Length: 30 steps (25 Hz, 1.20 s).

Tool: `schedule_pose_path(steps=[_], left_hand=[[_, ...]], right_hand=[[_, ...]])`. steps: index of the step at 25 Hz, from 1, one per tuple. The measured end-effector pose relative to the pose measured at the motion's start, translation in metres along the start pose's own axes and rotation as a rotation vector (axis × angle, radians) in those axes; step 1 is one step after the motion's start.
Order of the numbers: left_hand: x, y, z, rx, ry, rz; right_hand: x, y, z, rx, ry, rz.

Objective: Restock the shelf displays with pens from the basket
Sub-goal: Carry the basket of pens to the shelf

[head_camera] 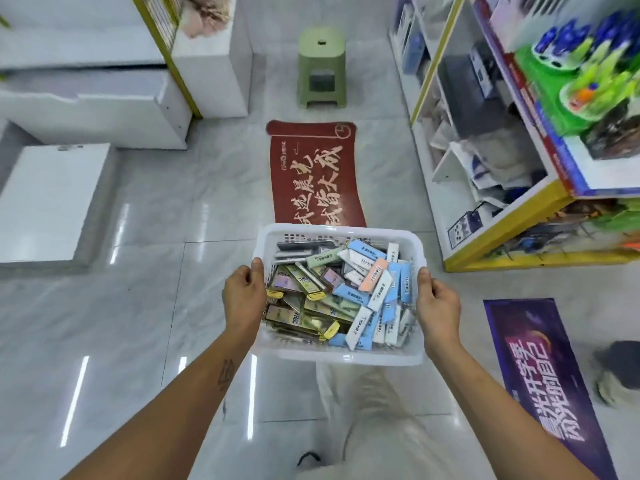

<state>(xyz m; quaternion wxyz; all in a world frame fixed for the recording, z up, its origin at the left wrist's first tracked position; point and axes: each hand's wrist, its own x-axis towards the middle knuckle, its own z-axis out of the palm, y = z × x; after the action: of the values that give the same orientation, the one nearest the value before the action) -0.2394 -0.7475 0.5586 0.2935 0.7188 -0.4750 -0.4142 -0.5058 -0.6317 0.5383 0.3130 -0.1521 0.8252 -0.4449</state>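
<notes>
Shop aisle with glossy grey tiled floor; basket carried at waist level.

A translucent white basket, filled with packaged pens, is held above the floor, clear of the shelf unit at right. Its left rim is gripped by the left hand, its right rim by the right hand, thumbs over the edge. A red floor mat and green stool lie ahead.
</notes>
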Motion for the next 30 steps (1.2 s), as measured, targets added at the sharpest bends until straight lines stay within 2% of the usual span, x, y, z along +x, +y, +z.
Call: schedule_pose_path(steps=[3,11,16,24,30], left_hand=[[0.083,0.068,0.037,-0.005,0.035,0.029],[0.316,0.243,0.126,0.003,-0.003,0.047],[0.504,0.347,0.189,-0.01,-0.06,0.086],[0.748,0.521,0.292,0.051,-0.211,0.198],[0.925,0.631,0.387,0.078,-0.23,0.275]], right_hand=[[0.087,-0.068,0.035,0.022,-0.02,-0.008],[0.306,-0.252,0.129,0.006,0.019,-0.039],[0.445,-0.355,0.22,0.04,0.111,-0.018],[0.643,-0.514,0.316,0.08,0.264,-0.013],[0.812,-0.608,0.396,0.177,0.324,0.04]])
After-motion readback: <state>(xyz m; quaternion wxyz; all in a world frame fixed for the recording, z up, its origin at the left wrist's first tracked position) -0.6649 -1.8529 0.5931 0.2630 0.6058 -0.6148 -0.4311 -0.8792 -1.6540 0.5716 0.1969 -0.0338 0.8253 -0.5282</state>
